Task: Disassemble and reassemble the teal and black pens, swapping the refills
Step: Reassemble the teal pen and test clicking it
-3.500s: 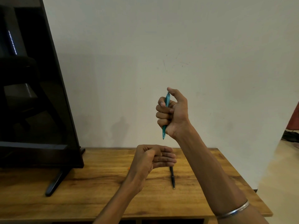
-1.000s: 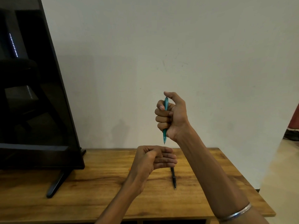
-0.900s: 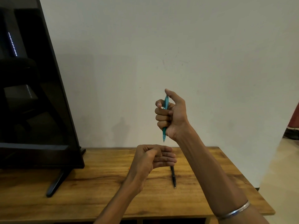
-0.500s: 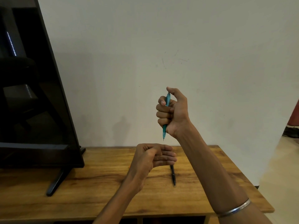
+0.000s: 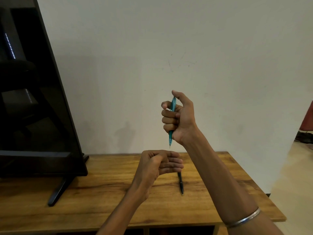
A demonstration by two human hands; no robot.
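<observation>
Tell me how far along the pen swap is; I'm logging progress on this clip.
Nothing visibly confirms a finished swap. In hand: the right hand fists the teal pen upright, tip out and pointing down, thumb on top. The left hand is loosely curled below; whether it holds anything cannot be told. The black pen lies on the wooden table, apparently whole, so whether refills were exchanged is unclear.

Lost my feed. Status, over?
Right hand fisted on upright teal pen, tip down. Left hand curled, contents hidden. Black pen on table. Nothing obstructing.
</observation>
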